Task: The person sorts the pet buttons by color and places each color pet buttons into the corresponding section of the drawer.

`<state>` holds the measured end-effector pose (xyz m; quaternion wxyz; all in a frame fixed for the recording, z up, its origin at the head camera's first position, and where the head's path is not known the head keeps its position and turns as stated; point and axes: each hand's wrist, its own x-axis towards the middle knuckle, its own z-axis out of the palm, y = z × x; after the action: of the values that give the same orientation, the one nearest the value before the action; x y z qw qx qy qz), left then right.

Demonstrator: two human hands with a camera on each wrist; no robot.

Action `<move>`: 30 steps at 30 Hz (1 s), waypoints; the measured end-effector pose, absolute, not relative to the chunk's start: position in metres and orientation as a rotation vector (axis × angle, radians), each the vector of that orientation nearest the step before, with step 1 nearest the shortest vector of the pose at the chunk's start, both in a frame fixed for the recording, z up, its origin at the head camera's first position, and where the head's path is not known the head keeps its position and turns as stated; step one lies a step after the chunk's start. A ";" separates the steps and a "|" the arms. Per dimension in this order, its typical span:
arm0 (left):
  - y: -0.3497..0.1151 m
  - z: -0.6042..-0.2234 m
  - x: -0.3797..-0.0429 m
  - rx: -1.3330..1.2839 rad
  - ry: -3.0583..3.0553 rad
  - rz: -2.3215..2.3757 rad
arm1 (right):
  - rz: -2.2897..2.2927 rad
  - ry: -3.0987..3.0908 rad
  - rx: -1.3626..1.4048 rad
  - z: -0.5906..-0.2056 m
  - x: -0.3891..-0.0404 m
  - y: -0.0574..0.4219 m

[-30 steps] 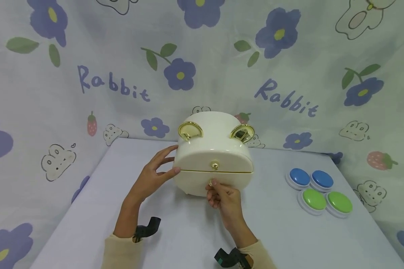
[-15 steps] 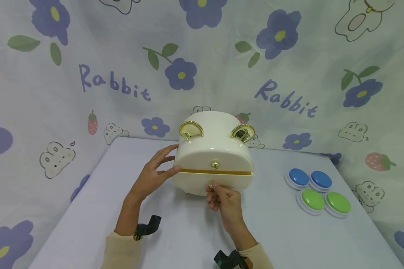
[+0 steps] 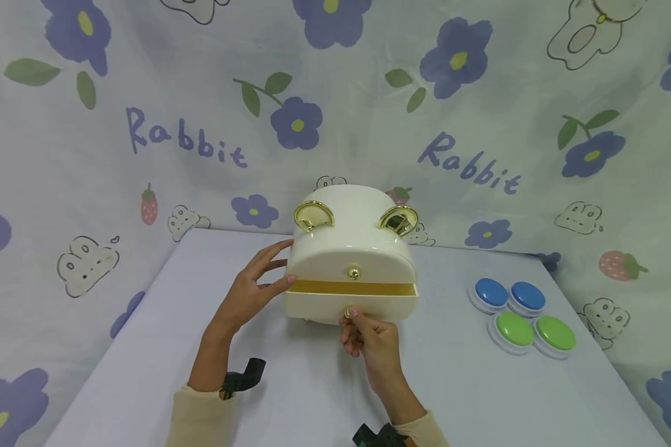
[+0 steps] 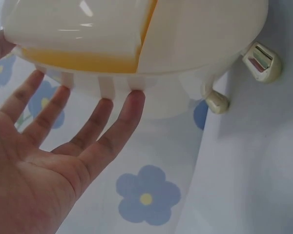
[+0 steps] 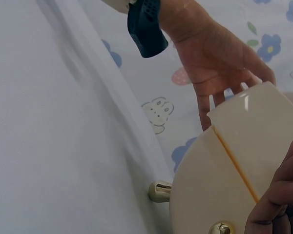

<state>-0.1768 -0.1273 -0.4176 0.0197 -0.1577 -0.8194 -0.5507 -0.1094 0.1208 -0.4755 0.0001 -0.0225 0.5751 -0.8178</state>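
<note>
A glossy cream storage box with two gold ear-shaped pieces and two drawers stands on the table. Its lower drawer is partly pulled out, and a gold-yellow inside shows above the drawer front. My right hand pinches the small gold knob of that drawer between thumb and forefinger, the other fingers curled below. Against the box's left side rests my left hand, thumb near the front edge. In the left wrist view, its spread, fairly straight fingers touch the curved side. The upper drawer's knob is free.
To the right on the white table sit two blue push buttons and two green ones, grouped together. Behind the table hangs a patterned cloth. Short gold feet hold up the box.
The lower drawer has come out toward me, from nearly shut to a clear gap, with my right hand drawing its knob. My left hand has stayed on the box's side.
</note>
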 end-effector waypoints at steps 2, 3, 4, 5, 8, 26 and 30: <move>-0.128 -0.418 -0.177 -0.492 -2.542 -1.715 | -2.561 1.808 -0.068 -0.476 -0.107 0.121; -0.128 -0.419 -0.177 -0.490 -2.543 -1.717 | -2.557 1.806 -0.060 -0.476 -0.106 0.121; -0.128 -0.419 -0.177 -0.486 -2.544 -1.719 | -2.554 1.804 -0.052 -0.476 -0.104 0.122; -0.128 -0.419 -0.177 -0.485 -2.544 -1.724 | -2.552 1.802 -0.047 -0.476 -0.102 0.122; -0.127 -0.419 -0.178 -0.496 -2.548 -1.733 | -2.555 1.797 -0.043 -0.476 -0.094 0.123; -0.130 -0.419 -0.179 -0.479 -2.549 -1.725 | -2.510 1.819 -0.106 -0.472 -0.078 0.123; -0.130 -0.420 -0.180 -0.504 -2.541 -1.740 | -2.518 1.812 -0.090 -0.473 -0.073 0.124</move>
<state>-0.1805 -0.1298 -0.4203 0.0103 -0.1615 -0.8143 -0.5575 -0.0734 0.1244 -0.4726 0.0193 -0.0289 0.5838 -0.8112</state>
